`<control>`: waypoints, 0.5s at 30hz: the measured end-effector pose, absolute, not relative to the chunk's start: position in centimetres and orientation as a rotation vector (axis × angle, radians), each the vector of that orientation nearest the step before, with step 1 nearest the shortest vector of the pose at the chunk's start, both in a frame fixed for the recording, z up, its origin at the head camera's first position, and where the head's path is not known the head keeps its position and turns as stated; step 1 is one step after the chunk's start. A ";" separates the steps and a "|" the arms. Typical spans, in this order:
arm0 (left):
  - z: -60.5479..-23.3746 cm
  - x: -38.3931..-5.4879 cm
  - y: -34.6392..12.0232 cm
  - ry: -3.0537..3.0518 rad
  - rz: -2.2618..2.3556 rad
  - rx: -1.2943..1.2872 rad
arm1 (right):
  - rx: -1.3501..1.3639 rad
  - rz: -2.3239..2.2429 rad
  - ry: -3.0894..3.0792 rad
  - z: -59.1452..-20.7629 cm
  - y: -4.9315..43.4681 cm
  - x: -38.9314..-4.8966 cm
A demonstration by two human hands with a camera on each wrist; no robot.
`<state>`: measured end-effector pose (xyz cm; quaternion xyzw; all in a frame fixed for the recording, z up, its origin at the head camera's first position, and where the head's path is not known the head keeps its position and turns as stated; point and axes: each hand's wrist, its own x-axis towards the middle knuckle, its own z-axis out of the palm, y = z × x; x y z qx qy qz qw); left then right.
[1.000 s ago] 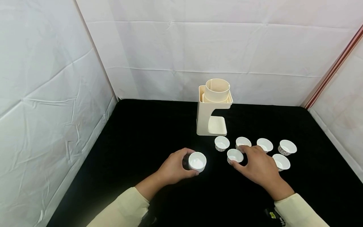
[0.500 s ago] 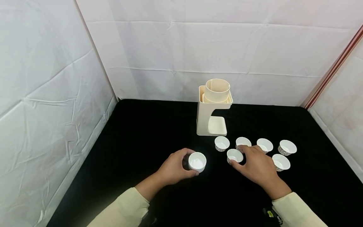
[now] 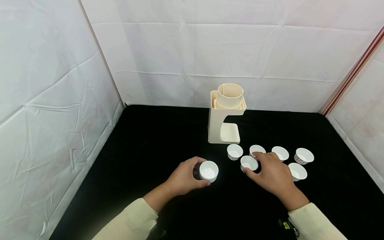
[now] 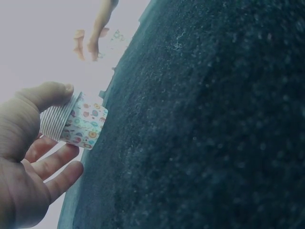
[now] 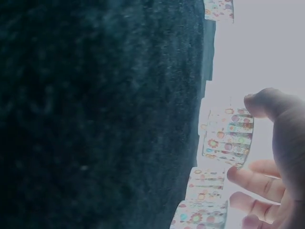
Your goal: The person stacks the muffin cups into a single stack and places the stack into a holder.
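Observation:
A stack of nested paper baking cups is in my left hand, thumb and fingers curled around its side. In the left wrist view, the ridged rims and confetti-print wall of the stack show. My right hand pinches a single paper baking cup at its rim, thumb on the near side. The right wrist view shows that cup's pleated, patterned wall between thumb and fingers. More white cups stand around the right hand, among them one beyond its fingertips and one beside its wrist.
A cream-coloured dispenser stand with a round tube on top stands at the back of the black cloth. Single cups form a row in front and to its right. White fabric walls enclose the table.
Over the last half second, the right hand's cup has shifted very slightly away from me. The left hand and its stack have stayed still.

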<state>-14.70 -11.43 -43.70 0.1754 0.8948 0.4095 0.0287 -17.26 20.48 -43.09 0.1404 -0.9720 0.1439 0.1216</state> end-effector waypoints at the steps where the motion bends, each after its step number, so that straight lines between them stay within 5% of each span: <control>1: -43.7 -14.7 -11.4 2.761 1.263 0.541 | 0.411 0.422 -2.835 -43.0 20.5 -17.3; 15: -43.6 -14.7 -11.4 2.764 1.275 0.558 | 0.430 0.433 -2.817 -42.0 19.9 -17.3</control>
